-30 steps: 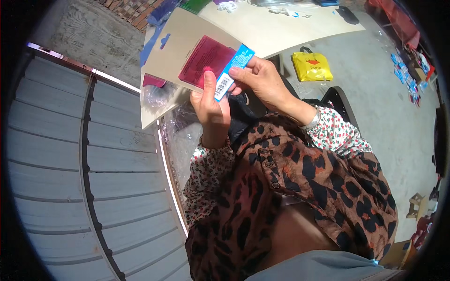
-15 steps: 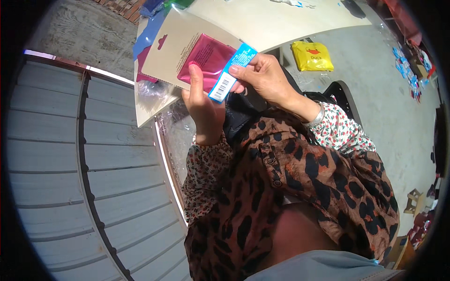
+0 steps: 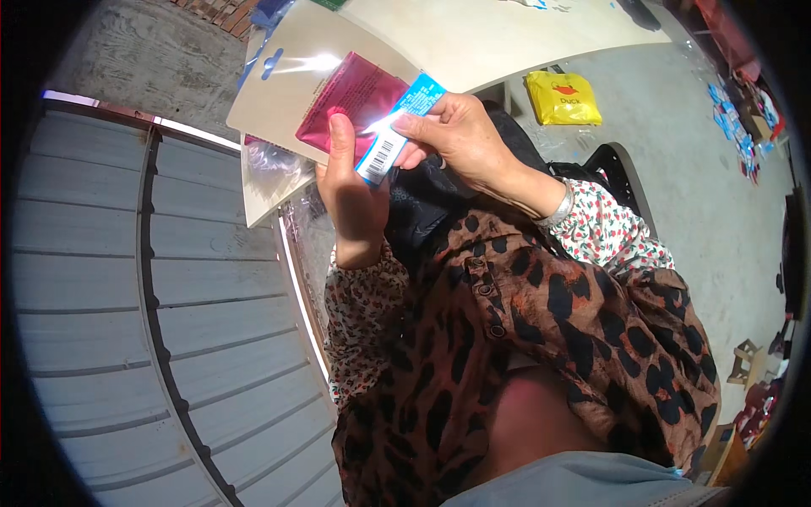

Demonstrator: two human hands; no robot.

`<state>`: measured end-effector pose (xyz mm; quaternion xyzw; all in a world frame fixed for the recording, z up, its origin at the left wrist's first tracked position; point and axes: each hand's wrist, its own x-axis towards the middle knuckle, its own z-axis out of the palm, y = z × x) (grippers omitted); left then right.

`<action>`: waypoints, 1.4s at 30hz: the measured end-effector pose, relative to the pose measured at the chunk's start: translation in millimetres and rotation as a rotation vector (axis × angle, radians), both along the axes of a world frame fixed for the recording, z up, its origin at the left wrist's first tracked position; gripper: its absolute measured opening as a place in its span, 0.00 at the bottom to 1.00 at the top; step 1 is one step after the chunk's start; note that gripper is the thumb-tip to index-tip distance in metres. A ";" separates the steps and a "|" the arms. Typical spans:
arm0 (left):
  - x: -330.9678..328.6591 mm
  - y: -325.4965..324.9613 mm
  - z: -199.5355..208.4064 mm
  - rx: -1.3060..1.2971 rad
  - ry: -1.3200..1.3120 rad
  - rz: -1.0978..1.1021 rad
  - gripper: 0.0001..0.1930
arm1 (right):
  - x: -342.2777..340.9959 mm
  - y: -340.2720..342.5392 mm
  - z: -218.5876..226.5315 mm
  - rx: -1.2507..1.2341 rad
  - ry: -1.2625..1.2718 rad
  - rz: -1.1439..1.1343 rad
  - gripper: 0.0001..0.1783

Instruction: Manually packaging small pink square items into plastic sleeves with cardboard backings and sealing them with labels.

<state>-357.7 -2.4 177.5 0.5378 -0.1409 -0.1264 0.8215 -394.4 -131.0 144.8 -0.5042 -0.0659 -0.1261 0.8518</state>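
Note:
A beige hang card package (image 3: pixel 279 93) in glossy clear wrap is tilted up in front of me, with a dark pink panel (image 3: pixel 355 97) on its face. My left hand (image 3: pixel 353 203) grips its lower edge, thumb over the pink panel and the other fingers hidden behind. A blue-and-white barcode label (image 3: pixel 384 152) lies along the card's right edge. My right hand (image 3: pixel 477 144) pinches that edge, its thumb pressing on the label. The fingers under the card show only in part.
A pale table (image 3: pixel 473 38) curves behind the package, with plastic-wrapped items (image 3: pixel 279 160) at its left corner. A yellow packet (image 3: pixel 564 99) lies beyond my right hand. Grey ridged metal panelling (image 3: pixel 211 313) runs along the left. Small blue packets (image 3: pixel 735 127) lie far right.
Both hands and the package have moved slightly left. The card has tilted, so bright glare now shows on its wrap and label. Blue instead of pink shows through its hang hole.

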 end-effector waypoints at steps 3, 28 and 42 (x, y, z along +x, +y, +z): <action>4.8 7.0 -2.1 0.023 -0.027 -0.019 0.25 | 4.1 4.2 2.3 -0.011 -0.007 0.005 0.11; 16.0 0.1 -32.5 -0.154 -0.140 -0.183 0.09 | 9.1 -10.6 4.9 -0.110 0.130 0.098 0.12; -11.7 -11.8 -4.9 -0.181 -0.140 -0.152 0.17 | -4.5 -42.7 15.1 -0.236 -0.017 -0.142 0.11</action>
